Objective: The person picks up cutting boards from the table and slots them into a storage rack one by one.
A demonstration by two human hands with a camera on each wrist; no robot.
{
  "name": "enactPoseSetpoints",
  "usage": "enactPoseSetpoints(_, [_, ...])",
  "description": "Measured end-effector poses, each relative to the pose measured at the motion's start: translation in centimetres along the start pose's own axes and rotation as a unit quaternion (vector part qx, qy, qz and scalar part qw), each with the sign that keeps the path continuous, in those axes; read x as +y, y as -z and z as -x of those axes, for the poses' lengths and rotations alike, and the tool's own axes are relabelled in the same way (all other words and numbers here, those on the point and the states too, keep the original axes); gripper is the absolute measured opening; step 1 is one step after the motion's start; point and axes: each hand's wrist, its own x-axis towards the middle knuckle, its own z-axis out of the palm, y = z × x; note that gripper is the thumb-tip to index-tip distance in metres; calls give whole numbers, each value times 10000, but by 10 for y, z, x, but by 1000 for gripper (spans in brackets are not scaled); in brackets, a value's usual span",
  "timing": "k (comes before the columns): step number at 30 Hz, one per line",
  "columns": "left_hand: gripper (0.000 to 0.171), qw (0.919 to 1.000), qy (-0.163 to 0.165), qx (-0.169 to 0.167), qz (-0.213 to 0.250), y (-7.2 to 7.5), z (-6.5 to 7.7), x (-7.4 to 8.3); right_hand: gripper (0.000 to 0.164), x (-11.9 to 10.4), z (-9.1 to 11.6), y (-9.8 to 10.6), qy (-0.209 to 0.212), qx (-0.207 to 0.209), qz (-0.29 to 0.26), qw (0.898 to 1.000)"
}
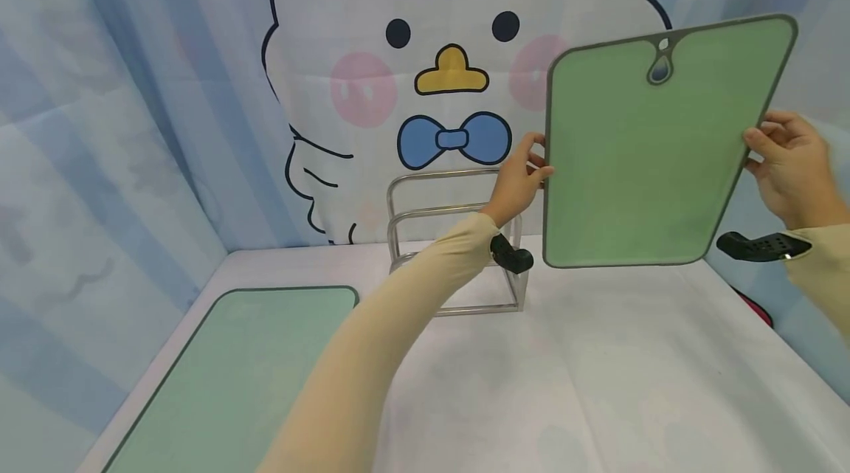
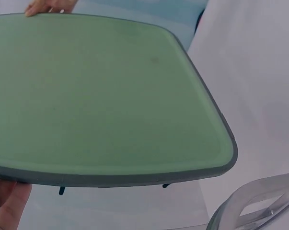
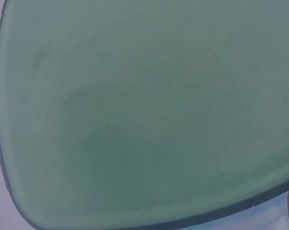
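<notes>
Now holding up a green cutting board [image 1: 657, 163] with two hands, above the white tabletop [image 1: 598, 384], with its flat side turned to the head camera. Pinching the board's left edge with the left hand [image 1: 519, 178], using bent fingers. Gripping the right edge with the right hand [image 1: 793, 159], with the thumb in front and fingers bent around the rim. Tipped a little, too, with the top edge going up toward the right. Up near the middle of that edge, showing a small hole [image 1: 664, 44] and a gray drop shape [image 1: 660, 70] just under it.

On the left of the tabletop, lying flat: a second green board [image 1: 252, 355], partly hidden by the cream left sleeve [image 1: 378, 340]. Near the back: a shiny metal rack [image 1: 451, 173] of bent bars, left of the held board and partly behind the left arm. Worn on the wrists: black bands [image 1: 511, 255]. Behind it all, hanging: a blue and white cloth [image 1: 153, 52] with a bird picture, yellow beak [image 1: 451, 73] and blue bow tie [image 1: 454, 139]. In the right wrist view, mostly just green board.
</notes>
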Motion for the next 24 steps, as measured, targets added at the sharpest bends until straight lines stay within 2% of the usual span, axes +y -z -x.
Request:
enactPoseSetpoints(7, [37,9999,-3,171,-15,8,-4,-8,15,7,-8,-13,37,87,-474,9988])
enactPoseSetpoints(14, [36,9995,-26,298,-78,19,-4,-18,16,16,-9,-25,-214,-7,-910,9956])
enactPoseSetpoints(24, [36,9986,53,415,-320,35,1,-28,17,34,-11,-38,-168,35,-460,9988])
